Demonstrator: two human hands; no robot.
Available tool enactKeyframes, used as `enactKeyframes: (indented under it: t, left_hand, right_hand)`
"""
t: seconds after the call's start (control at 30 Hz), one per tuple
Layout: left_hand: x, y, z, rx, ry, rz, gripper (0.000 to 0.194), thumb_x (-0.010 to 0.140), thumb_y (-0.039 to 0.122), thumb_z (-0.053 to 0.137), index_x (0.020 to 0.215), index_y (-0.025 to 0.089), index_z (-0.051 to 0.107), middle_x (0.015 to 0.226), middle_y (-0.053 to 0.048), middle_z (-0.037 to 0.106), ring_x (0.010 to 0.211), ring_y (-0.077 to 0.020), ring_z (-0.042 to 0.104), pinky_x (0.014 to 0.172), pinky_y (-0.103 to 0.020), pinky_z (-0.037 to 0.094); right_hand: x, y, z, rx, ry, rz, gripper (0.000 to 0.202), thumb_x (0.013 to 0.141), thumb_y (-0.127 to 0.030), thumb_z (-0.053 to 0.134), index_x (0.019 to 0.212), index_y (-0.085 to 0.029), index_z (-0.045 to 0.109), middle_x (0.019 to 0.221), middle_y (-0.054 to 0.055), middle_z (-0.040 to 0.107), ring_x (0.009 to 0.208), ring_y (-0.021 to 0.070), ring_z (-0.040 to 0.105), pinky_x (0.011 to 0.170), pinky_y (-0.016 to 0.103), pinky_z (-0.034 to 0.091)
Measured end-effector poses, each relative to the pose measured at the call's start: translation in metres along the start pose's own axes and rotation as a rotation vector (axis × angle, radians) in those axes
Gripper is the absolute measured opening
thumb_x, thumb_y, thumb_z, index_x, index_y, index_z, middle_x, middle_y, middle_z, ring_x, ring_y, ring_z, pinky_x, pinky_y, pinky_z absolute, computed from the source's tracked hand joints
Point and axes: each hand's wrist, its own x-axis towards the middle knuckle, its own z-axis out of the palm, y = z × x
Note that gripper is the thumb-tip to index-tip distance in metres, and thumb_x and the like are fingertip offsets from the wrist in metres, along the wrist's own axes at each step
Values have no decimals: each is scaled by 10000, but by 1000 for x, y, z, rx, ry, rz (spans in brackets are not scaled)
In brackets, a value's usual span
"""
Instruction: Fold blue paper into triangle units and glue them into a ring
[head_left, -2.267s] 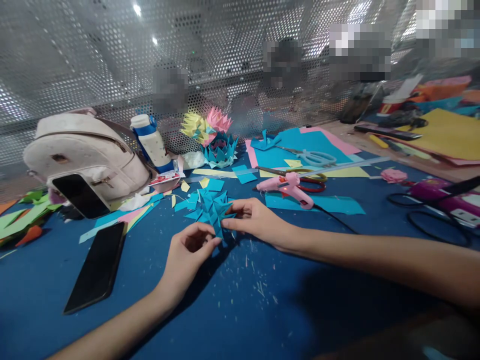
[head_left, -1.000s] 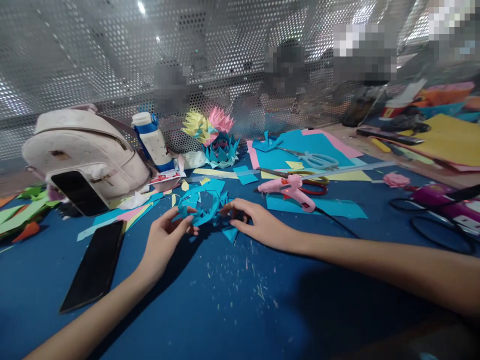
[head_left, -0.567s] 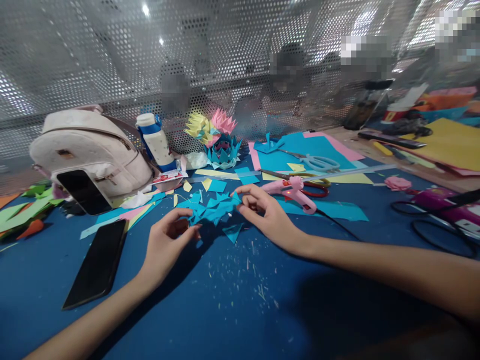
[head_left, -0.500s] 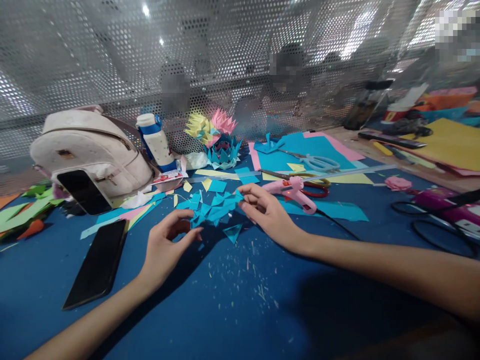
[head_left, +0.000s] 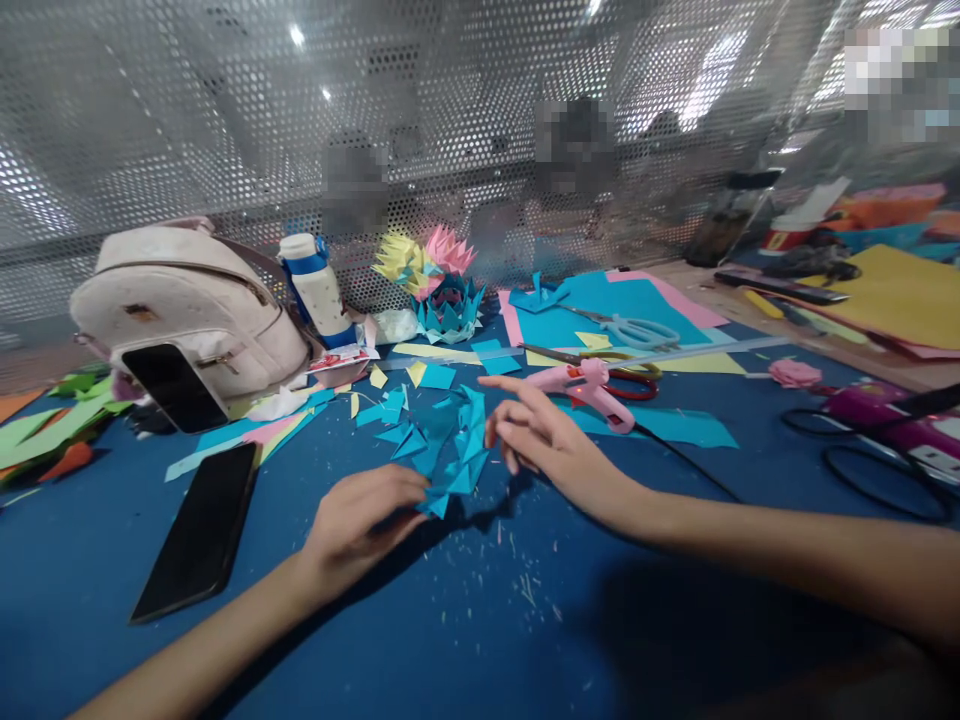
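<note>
My left hand (head_left: 367,515) pinches the lower left end of a folded blue paper piece (head_left: 469,440) with many pointed tips, which is tilted up above the blue table. Just right of it is my right hand (head_left: 544,440), its index finger stretched out and the others loosely curled, holding nothing. Behind my right hand lies a pink glue gun (head_left: 589,385) with a black cord. Small blue paper scraps (head_left: 390,408) lie to the left of the folded piece. Farther back stands a paper flower (head_left: 448,308) with dark blue petals, beside yellow and pink ones.
At left are a pale backpack (head_left: 187,300), a phone (head_left: 202,530) lying flat, another phone (head_left: 174,388) leaning, and a bottle (head_left: 319,290). Blue-handled scissors (head_left: 641,330) lie on paper sheets. A purple device (head_left: 896,425) with cables is at right. Perforated metal stands behind.
The folded blue piece has turned from lying sideways to a steeper tilt. My right hand has let go of it and opened its fingers. My left hand has moved slightly right and down.
</note>
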Motion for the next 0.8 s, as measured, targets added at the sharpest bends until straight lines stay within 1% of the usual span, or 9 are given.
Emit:
enactKeyframes:
  t: [0.1, 0.2, 0.3, 0.37, 0.43, 0.5, 0.57, 0.63, 0.8]
  left_hand:
    - [-2, 0, 2, 15, -38, 39, 159, 1012, 206, 519, 930, 156, 646, 870, -65, 743, 796, -125, 726, 740, -191, 580]
    - [-6, -1, 4, 18, -66, 57, 187, 1030, 204, 476, 978, 165, 651, 907, -62, 754, 832, -124, 735, 765, -194, 583]
    - [-7, -1, 5, 18, -83, 60, 187, 1026, 177, 468, 1009, 174, 655, 922, -65, 760, 862, -139, 740, 776, -218, 585]
    - [-7, 0, 6, 10, -96, 73, 193, 1024, 172, 466, 1020, 177, 659, 934, -75, 760, 859, -154, 739, 755, -241, 581]
    - [-6, 1, 7, -3, -108, 92, 215, 1031, 188, 452, 1038, 178, 666, 953, -93, 758, 839, -167, 732, 725, -268, 570]
    - [-4, 3, 8, -15, -118, 101, 243, 1037, 203, 436, 1060, 180, 677, 962, -104, 756, 822, -174, 723, 706, -284, 557]
    - [-3, 5, 9, -25, -119, 96, 258, 1038, 207, 431, 1073, 183, 686, 963, -108, 754, 824, -178, 717, 704, -290, 550]
    - [-2, 7, 9, -40, -116, 83, 253, 1033, 206, 445, 1073, 190, 694, 964, -103, 752, 833, -178, 712, 711, -288, 546]
    - [-4, 10, 7, -72, -38, -43, 202, 978, 150, 537, 1013, 224, 722, 918, -63, 699, 802, -152, 671, 702, -252, 530]
  right_hand:
    - [-24, -7, -19, -90, -79, 98, 347, 976, -398, 485, 1276, -223, 469, 852, -2, 585, 593, 101, 527, 563, 253, 443]
    - [-46, -9, -54, -366, -149, 180, 399, 983, -511, 453, 816, -183, 606, 708, 18, 588, 601, 122, 525, 576, 261, 425]
    - [-55, 0, -94, -636, 77, 175, 537, 934, -633, 469, 632, -192, 523, 637, 23, 543, 611, 148, 500, 595, 286, 407]
    - [-53, 12, -116, -701, 238, 159, 510, 873, -682, 522, 687, -208, 522, 722, 47, 597, 674, 187, 553, 625, 314, 445]
    - [-47, 25, -130, -663, 340, 149, 450, 781, -654, 653, 844, -219, 553, 949, 91, 654, 799, 238, 637, 729, 367, 513]
    - [-37, 34, -135, -633, 332, 144, 544, 710, -628, 695, 1044, -211, 595, 1170, 143, 640, 882, 283, 659, 804, 436, 543]
    - [-26, 37, -132, -700, 257, 152, 605, 691, -587, 704, 1134, -184, 620, 1226, 161, 641, 995, 342, 646, 894, 503, 519]
    - [-15, 37, -127, -750, 188, 140, 555, 712, -568, 684, 1103, -174, 664, 1183, 154, 672, 1075, 376, 620, 958, 532, 480]
    - [2, 37, -118, -745, 197, 153, 378, 743, -504, 651, 912, -171, 709, 939, 133, 704, 914, 329, 651, 809, 445, 521]
